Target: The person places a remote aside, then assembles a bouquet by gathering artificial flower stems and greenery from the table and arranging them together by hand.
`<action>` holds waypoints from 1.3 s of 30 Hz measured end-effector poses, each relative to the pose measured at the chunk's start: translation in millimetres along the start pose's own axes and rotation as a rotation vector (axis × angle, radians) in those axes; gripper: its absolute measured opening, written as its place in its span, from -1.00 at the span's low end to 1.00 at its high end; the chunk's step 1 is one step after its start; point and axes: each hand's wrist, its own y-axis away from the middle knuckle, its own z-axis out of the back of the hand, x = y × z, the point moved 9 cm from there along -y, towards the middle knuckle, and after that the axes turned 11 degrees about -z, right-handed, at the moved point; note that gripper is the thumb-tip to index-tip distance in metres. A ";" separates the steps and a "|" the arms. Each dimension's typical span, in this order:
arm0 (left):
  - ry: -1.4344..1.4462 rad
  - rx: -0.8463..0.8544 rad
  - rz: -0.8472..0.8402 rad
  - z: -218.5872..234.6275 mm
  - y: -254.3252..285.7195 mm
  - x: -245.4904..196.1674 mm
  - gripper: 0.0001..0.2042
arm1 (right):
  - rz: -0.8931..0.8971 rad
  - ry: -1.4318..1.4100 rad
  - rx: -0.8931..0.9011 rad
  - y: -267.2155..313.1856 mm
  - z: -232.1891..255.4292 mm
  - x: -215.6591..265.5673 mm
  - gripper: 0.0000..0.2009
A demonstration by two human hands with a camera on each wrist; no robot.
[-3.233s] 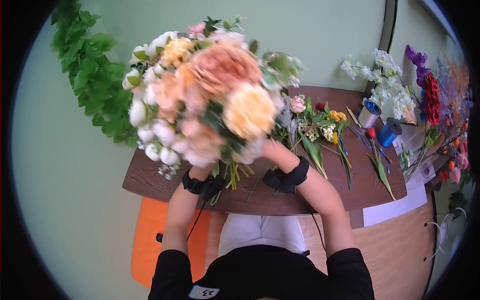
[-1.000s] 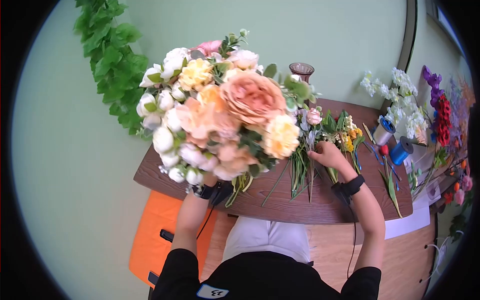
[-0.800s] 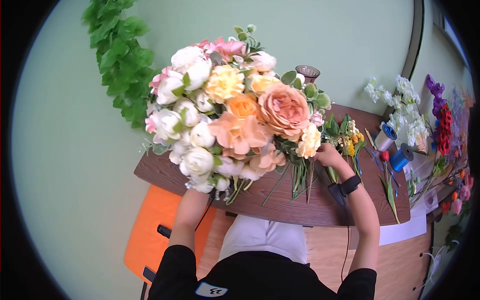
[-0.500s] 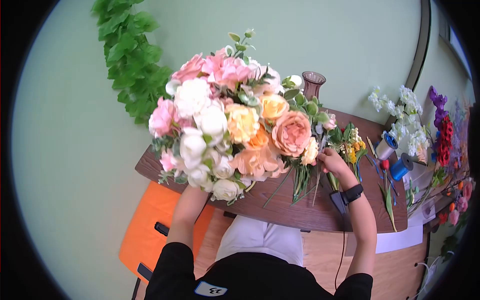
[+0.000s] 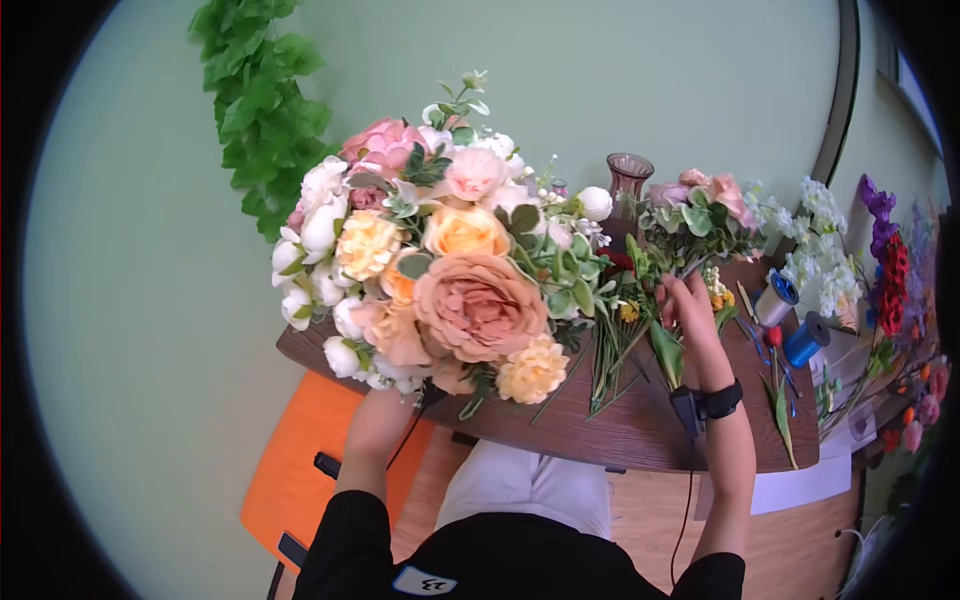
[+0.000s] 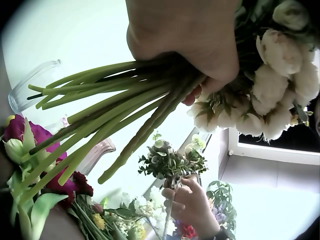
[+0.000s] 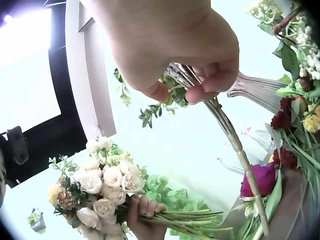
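A large bouquet (image 5: 480,300) of white, pink, peach and yellow flowers is held up over the left part of the table. My left hand (image 6: 185,35) grips its green stems (image 6: 115,115) just below the blooms; in the head view the flowers hide this hand. My right hand (image 5: 690,305) pinches the stem of a smaller spray of dusty-pink flowers with grey-green leaves (image 5: 700,212), raised right of the bouquet. In the right wrist view its brown stem (image 7: 232,135) runs down between thumb and fingers.
Cut flowers and greenery (image 5: 640,330) lie on the dark wooden table (image 5: 520,425). A glass vase (image 5: 628,180) stands behind. Ribbon spools (image 5: 805,340), a red tulip (image 5: 774,338) and blue ribbon pieces lie at the right. More flowers (image 5: 885,260) stand beyond the right edge.
My right hand has left the bouquet, reached to the flowers on the table and lifted the pink spray. The bouquet has turned in my left hand, which still holds it.
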 end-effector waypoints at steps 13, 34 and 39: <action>1.238 0.573 -0.398 -95.0 -76.2 -177.0 -0.88 | 0.287 0.075 0.008 35.8 -49.7 39.0 -0.72; 1.334 0.733 -0.301 -118.3 -74.2 -185.1 -0.87 | 0.214 -0.180 0.041 53.0 -74.4 39.6 -0.85; 1.277 0.721 -0.255 -125.0 -75.9 -179.8 -0.91 | 0.286 -0.558 0.338 48.8 -77.3 66.5 -0.74</action>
